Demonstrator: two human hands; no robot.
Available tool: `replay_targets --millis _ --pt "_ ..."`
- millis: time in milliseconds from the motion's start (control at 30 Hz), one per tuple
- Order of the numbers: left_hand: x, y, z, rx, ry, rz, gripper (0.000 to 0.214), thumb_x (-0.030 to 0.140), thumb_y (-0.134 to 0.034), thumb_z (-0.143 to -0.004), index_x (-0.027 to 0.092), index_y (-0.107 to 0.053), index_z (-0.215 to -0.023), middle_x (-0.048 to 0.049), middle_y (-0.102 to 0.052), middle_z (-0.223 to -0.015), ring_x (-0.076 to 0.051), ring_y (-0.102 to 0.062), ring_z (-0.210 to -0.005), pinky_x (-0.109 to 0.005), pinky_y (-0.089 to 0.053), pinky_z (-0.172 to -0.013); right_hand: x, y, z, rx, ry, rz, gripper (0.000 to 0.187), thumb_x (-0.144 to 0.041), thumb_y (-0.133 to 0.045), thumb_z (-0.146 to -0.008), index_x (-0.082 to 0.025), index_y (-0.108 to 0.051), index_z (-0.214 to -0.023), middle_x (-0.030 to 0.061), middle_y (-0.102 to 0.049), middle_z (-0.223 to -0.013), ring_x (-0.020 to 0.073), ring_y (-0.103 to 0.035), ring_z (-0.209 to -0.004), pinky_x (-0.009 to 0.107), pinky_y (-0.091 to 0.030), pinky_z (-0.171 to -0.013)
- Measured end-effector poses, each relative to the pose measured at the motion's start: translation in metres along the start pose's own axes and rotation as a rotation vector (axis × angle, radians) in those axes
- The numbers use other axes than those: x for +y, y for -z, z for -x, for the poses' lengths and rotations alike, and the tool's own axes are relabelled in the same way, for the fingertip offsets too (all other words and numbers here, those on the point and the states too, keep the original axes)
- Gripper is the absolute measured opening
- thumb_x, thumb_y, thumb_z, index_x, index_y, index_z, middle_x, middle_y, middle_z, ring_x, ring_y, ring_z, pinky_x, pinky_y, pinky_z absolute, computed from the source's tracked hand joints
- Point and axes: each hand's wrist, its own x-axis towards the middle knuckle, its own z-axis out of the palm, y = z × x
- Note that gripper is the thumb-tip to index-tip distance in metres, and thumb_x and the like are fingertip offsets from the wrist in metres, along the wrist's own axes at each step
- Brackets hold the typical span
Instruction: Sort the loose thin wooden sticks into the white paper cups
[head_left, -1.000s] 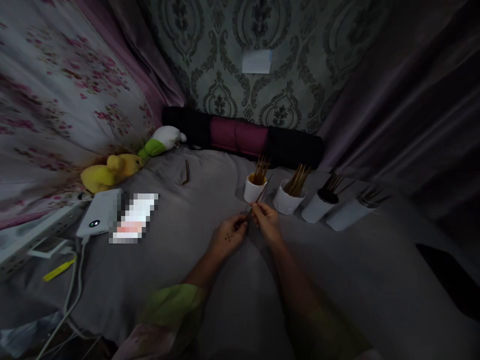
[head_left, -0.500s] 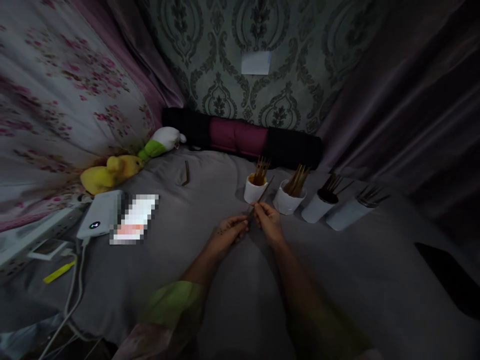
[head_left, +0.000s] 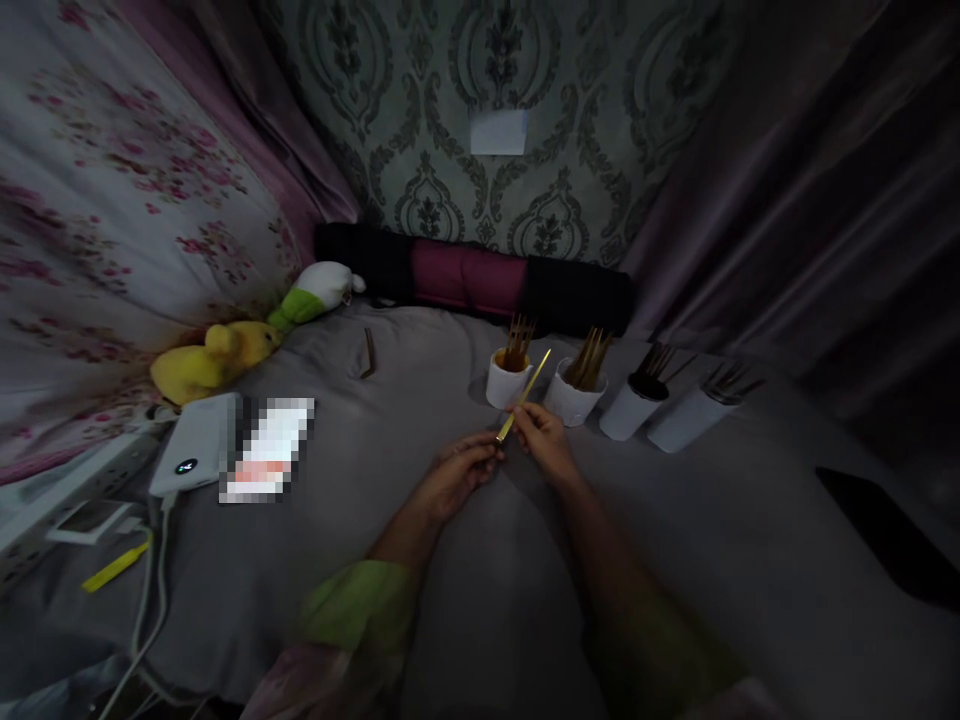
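Note:
A thin golden stick (head_left: 535, 378), narrow at its top, slants up and to the right between my hands. My right hand (head_left: 546, 440) pinches it around the middle with thumb and fingertips. At the lower end, my left hand (head_left: 459, 475) has its thumb and fingers closed on the stick's tip. Just beyond the hands stands a white cup (head_left: 508, 385) with a yellow inside and several thin sticks in it. To its right is a wider white container (head_left: 576, 402) with a bundle of similar sticks. The stick's exact kind is hard to tell in the dim light.
Farther right, a white cylinder (head_left: 628, 412) and a leaning one (head_left: 686, 422) hold dark sticks. A folded brown piece (head_left: 368, 353) lies on the grey sheet. On the left are a power bank (head_left: 193, 445), a blurred phone (head_left: 268, 450), cables and plush toys (head_left: 214, 362).
The stick has turned in my fingers and now shines gold where it looked dark before. Both hands stay close together on it. My view has shifted slightly.

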Motion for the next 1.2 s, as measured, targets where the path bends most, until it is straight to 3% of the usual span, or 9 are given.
replay_targets --millis 567,900,1200 --pt "-0.006 0.003 -0.001 -0.016 0.049 -0.055 0.03 0.014 -0.066 -0.067 0.011 -0.06 -0.096 -0.0051 -0.062 -0.077 -0.005 -0.048 -0.056 -0.019 -0.035 -0.052 -0.007 0.013 0.0 -0.077 -0.008 0.079 0.035 -0.045 -0.052 -0.078 -0.014 -0.064 -0.085 -0.002 -0.048 -0.059 0.0053 -0.035 -0.044 0.018 -0.025 -0.039" --pt "-0.003 -0.002 0.002 -0.012 0.065 -0.071 0.028 0.015 -0.068 -0.064 0.011 -0.062 -0.091 -0.0044 -0.062 -0.076 -0.005 -0.048 -0.056 -0.019 -0.034 -0.051 -0.019 0.025 -0.014 0.014 0.029 0.068 0.041 -0.052 -0.051 -0.076 -0.015 -0.064 -0.087 -0.0012 -0.05 -0.061 0.0054 -0.036 -0.043 0.018 -0.025 -0.036" --pt "-0.003 -0.001 0.002 -0.015 0.062 -0.079 0.028 0.015 -0.068 -0.065 0.011 -0.062 -0.092 -0.0047 -0.061 -0.076 -0.005 -0.048 -0.056 -0.018 -0.034 -0.049 -0.036 0.034 -0.031 0.094 0.064 0.112 0.041 -0.054 -0.05 -0.074 -0.015 -0.061 -0.075 -0.003 -0.046 -0.049 0.0061 -0.033 -0.037 0.019 -0.024 -0.035"
